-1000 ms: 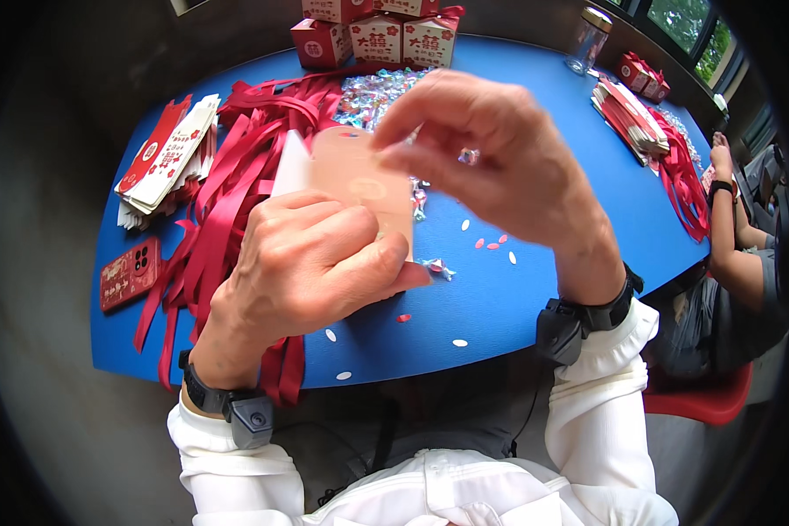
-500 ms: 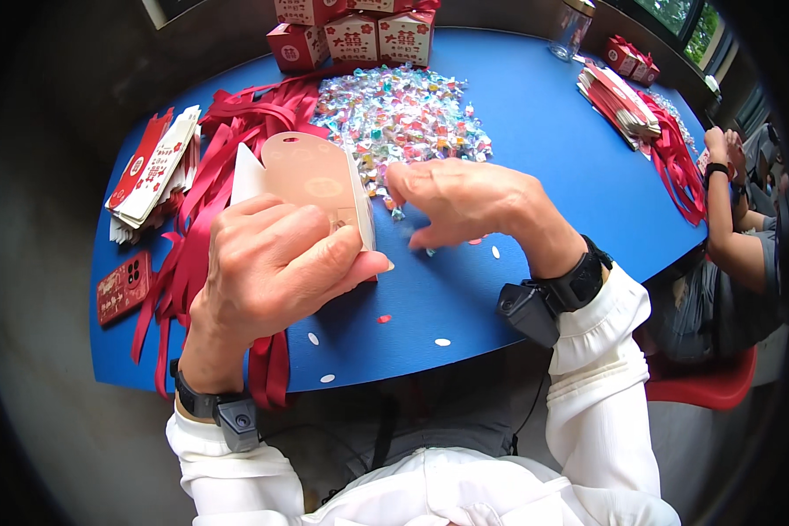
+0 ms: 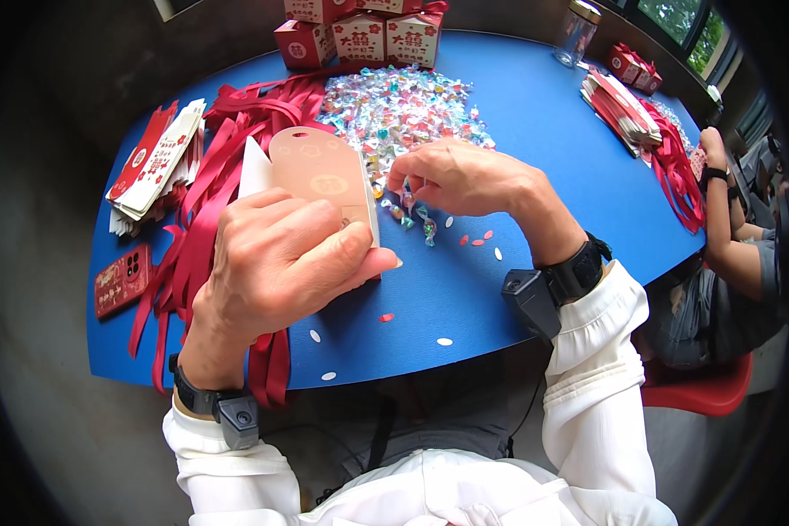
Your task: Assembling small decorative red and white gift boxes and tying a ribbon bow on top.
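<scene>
My left hand [image 3: 280, 263] is wrapped around a small paper gift box [image 3: 320, 171], its fingers curled over the near side. The box's lid flaps stand up, the rounded one with a small hole near its top. Most of the box's body is hidden behind the hand. At the near edge of a heap of wrapped candies [image 3: 403, 110], my right hand [image 3: 465, 180] has its fingers bent together on wrapped candy [image 3: 408, 202]. How many pieces it pinches is hidden. One loose candy [image 3: 428, 226] lies on the table just below these fingers.
Red ribbons [image 3: 206, 228] trail down the blue table [image 3: 552, 158], left of the box. Flat folded boxes [image 3: 162, 167] and a red phone [image 3: 123, 280] lie farther left. Finished boxes [image 3: 359, 39] stand stacked behind. A glass jar [image 3: 577, 35] is at the back; another person's arm [image 3: 728, 210] shows right.
My right hand's spread fingers have closed together at the candy heap's edge. Several candies there have shifted toward me. My left hand keeps its hold on the box.
</scene>
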{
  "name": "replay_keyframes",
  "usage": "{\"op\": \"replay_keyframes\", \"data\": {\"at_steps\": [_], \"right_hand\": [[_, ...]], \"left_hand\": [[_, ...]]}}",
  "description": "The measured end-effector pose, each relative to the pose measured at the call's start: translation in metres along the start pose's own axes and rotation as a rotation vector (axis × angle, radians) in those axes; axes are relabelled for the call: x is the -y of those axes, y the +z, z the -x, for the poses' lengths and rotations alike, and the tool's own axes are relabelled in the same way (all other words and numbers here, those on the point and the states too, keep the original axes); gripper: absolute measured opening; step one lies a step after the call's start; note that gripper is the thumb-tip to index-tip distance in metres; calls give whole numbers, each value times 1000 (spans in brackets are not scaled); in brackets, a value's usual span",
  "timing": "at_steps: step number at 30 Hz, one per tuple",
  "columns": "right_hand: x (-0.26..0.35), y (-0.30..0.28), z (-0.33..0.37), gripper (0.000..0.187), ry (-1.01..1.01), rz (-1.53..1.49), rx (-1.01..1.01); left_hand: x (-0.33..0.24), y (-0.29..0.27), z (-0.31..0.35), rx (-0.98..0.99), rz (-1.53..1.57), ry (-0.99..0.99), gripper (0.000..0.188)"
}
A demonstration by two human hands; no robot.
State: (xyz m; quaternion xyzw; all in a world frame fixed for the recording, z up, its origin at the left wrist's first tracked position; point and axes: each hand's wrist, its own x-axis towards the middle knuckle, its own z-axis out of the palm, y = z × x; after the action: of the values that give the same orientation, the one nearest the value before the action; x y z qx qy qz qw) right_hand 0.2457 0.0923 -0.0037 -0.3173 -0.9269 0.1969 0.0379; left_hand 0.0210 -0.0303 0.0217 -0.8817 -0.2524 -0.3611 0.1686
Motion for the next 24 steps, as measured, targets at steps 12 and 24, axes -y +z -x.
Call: {"op": "replay_keyframes", "data": {"at_steps": [12,24], "right_hand": [[4,-1,11,54,-62,-4,92],[13,5,11,38,-39,6,80]], "left_hand": [[0,0,-1,12,11,15,28],[-2,-1,-2,24,4,3,27]]}}
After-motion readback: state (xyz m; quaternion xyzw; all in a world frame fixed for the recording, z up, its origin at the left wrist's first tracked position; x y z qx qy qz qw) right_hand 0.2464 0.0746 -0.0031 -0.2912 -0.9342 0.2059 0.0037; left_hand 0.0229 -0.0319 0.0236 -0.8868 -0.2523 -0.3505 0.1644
